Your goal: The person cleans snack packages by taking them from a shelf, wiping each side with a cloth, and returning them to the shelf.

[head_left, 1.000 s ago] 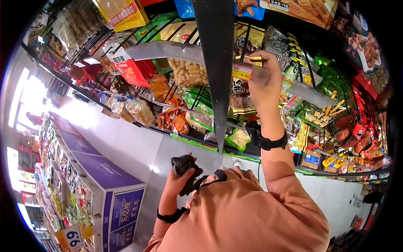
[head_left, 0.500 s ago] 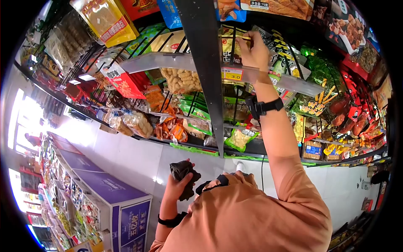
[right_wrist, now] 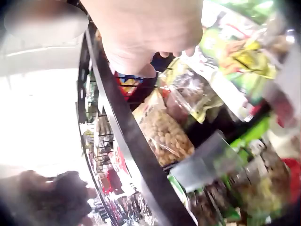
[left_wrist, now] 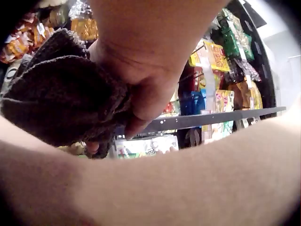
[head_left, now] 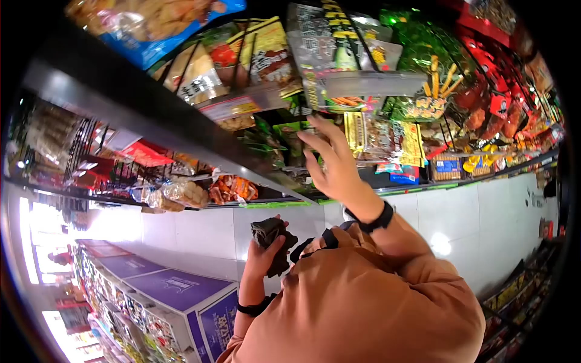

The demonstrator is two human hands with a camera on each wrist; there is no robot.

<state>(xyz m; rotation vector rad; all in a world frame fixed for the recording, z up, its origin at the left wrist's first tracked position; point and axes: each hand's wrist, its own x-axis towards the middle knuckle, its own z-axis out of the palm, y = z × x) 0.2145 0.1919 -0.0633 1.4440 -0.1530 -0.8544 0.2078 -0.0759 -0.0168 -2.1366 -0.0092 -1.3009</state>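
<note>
A crumpled dark grey cloth [head_left: 264, 230] is gripped in my left hand [head_left: 260, 259], low in front of my body. In the left wrist view its rough, folded fabric [left_wrist: 56, 99] fills the space beside the thumb. My right hand [head_left: 331, 162] is raised before the snack shelves, fingers spread and holding nothing. It is just below the clear label strip [head_left: 242, 106] and left of a hanging yellow-ended snack packet [head_left: 354, 131]. Above the strip hangs a yellow packet [head_left: 269, 57]. The right wrist view shows this hand [right_wrist: 150, 33] over hanging bags, one of them peanut-like snacks [right_wrist: 164, 136].
A black upright post [head_left: 139, 115] divides the shelving on the left. Green bags with fry pictures [head_left: 445, 85] and red packets hang to the right. Behind on the left stands a purple-topped display [head_left: 175, 287] on the pale tiled floor [head_left: 387, 227].
My right hand has come down from the yellow packets above the label strip, its fingers spreading. The head view has swung right and the post now slants. The left hand keeps the cloth.
</note>
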